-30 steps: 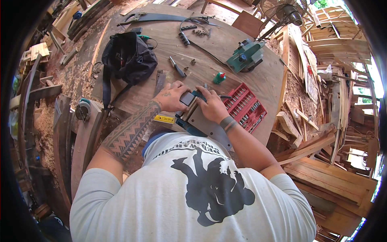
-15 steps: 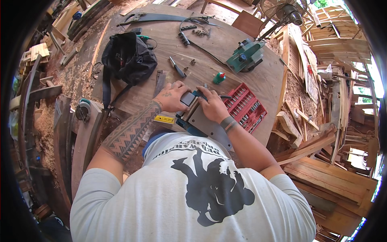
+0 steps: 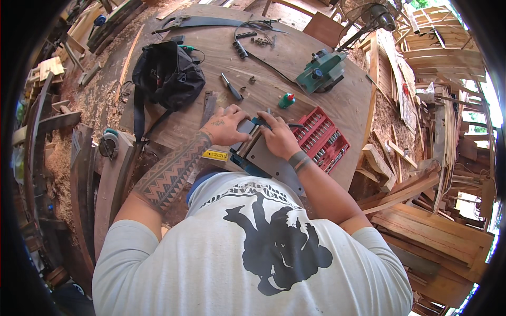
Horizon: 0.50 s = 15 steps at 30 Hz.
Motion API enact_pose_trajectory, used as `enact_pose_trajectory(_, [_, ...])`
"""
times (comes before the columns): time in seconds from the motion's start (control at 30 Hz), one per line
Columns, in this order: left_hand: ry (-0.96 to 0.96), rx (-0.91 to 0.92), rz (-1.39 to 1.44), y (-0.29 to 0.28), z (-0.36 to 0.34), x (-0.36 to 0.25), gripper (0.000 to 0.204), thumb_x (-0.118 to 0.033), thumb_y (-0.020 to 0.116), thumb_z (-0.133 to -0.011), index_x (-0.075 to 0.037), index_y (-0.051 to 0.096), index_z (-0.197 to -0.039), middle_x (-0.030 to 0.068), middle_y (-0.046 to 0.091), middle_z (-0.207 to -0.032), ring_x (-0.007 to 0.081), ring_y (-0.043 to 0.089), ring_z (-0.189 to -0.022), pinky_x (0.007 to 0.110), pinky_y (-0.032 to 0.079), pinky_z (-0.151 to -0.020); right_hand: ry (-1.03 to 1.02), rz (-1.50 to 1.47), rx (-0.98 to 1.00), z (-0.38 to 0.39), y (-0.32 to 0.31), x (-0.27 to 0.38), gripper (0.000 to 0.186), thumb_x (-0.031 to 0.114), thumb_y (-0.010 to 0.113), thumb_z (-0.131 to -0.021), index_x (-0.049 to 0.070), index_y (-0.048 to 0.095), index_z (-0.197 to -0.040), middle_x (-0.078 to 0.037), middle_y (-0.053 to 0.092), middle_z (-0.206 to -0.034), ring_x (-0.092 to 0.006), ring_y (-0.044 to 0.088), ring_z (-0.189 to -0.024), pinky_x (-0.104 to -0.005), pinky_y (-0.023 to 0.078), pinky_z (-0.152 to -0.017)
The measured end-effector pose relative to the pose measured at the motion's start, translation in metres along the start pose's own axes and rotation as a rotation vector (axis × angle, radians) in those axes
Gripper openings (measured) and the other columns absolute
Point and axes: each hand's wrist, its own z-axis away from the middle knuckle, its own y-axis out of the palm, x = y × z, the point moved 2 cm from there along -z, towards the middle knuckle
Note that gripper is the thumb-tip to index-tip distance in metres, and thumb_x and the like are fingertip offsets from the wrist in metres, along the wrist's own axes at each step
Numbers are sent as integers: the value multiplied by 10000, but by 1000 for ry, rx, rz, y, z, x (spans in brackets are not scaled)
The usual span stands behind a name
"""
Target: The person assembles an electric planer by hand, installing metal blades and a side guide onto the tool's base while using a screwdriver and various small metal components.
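Close in front of my body lies an electric planer, its grey metal sole turned up and parts of a teal body showing at its edges. My left hand is closed on a small grey flat-faced block, held against the planer's blade area. My right hand grips the planer's far end, fingers bent over the edge; the fingertips are partly hidden. Right beside it lies an open red case of driver bits and sockets. A yellow measuring tool lies by my left wrist.
A green bottle with a red cap, a dark-handled tool and a black bag lie on the wooden table. Further off are a handsaw, another green planer and a fan. Timber is stacked at right.
The grey block under my left hand has tilted slightly and shows less of its face. My left fingers have shifted a little; my right hand stays nearly in place.
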Motion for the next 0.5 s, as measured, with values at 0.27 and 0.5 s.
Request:
enact_pose_trajectory(0.27, [-110, -75, -62, 5, 2, -15, 729, -618, 836, -850, -268, 663, -1466, 86, 527, -1557, 414, 488, -1430, 575, 353, -1241, 37, -14, 34, 1, -4, 5, 589, 365, 636, -1049, 267, 550, -1623, -247, 655, -1363, -465, 625, -1329, -514, 490, -1163])
enact_pose_trajectory(0.5, [-130, -76, -80, 6, 1, -17, 768, -623, 849, -815, -280, 651, -1473, 78, 522, -1550, 401, 474, -1439, 568, 344, -1239, 39, 6, 39, 1, -5, 4, 615, 383, 649, -1033, 262, 544, -1627, -246, 654, -1363, -464, 623, -1334, -510, 492, -1160])
